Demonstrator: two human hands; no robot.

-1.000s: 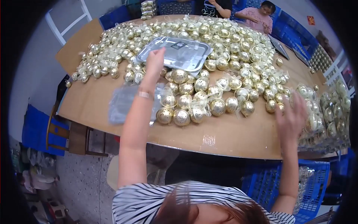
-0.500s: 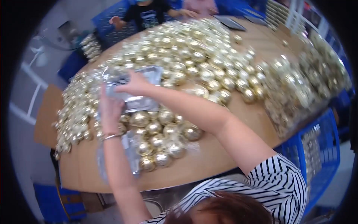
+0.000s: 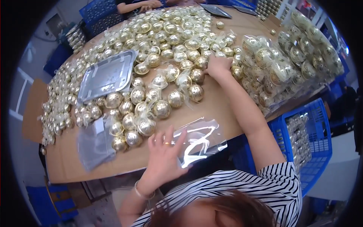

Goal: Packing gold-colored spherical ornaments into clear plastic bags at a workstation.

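My left hand (image 3: 164,157) is open above the table's near edge, fingers spread. Its thumb side overlaps a clear, glossy plastic bag (image 3: 206,132) lying flat over that edge. Farther out, my right hand (image 3: 219,68) has its fingers curled at a gold ball (image 3: 202,62) at the border of the big pile; its fingertips are partly hidden. Gold patterned balls (image 3: 161,109), several with pale ribbons or wraps, lie between my hands. A shallow silver tray (image 3: 106,77) rests tilted on the balls at the left.
Another clear bag (image 3: 94,147) lies at the near left. Large bags packed with gold balls (image 3: 291,64) stand on the right, above a blue basket (image 3: 321,140). Across the table are a person's arms (image 3: 138,5) and dark trays (image 3: 216,11). Brown board (image 3: 75,166) covers the table.
My hands have left the silver tray, which now lies farther left on the pile. My left hand came back to a clear bag at the near edge; my right hand moved right, to the balls.
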